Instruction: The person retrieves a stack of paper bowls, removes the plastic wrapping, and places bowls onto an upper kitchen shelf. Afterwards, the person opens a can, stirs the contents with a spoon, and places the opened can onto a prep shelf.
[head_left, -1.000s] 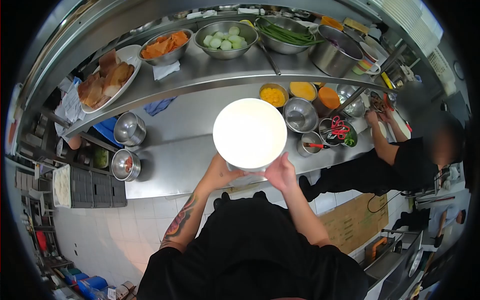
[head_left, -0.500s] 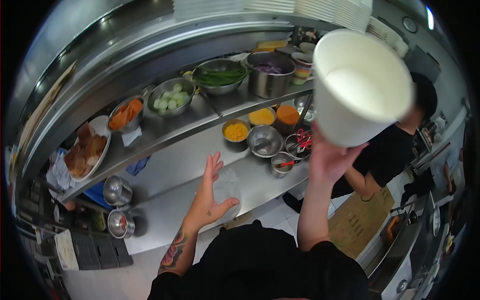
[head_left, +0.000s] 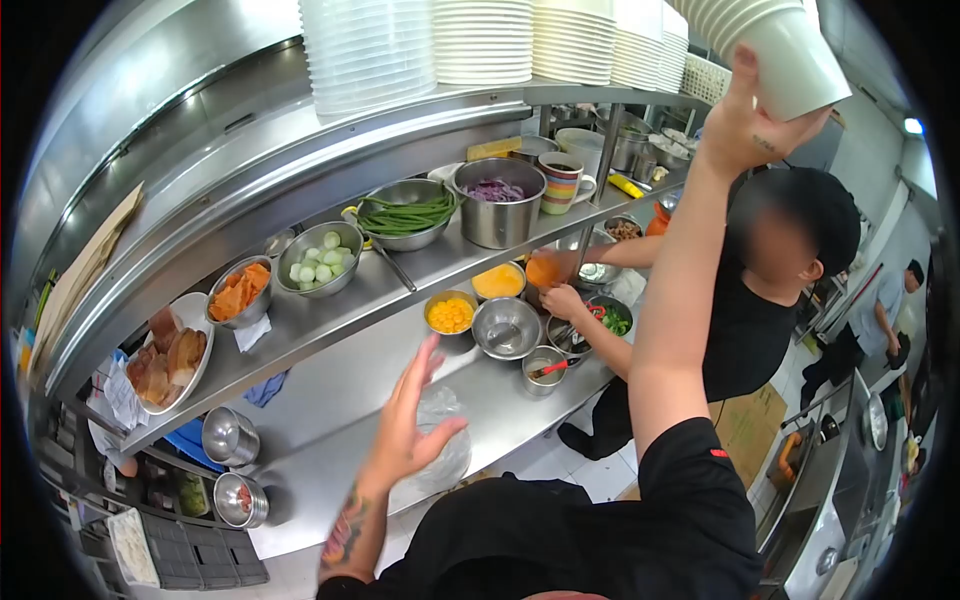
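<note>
Right hand is up near the right end of the top shelf, clamped on a white tub: thumb against its side wall, other fingers partly hidden. Tub is tilted, more rims nested at its mouth end; can't tell how many it carries. Left hand has thumb and fingers apart, hanging over a clear plastic bag near the tabletop front edge.

White tub stacks line the top shelf. Lower shelf overhangs the tabletop's far edge, carrying green beans and a steel pot. Toward the tabletop's right end: empty steel bowl, yellow pieces. Co-worker reaches in there, partly behind the raised forearm.

Vs half a second ago: tub is higher, open mouth no longer facing the camera; co-worker's arms now stretch over the tabletop. Left hand still spread.
</note>
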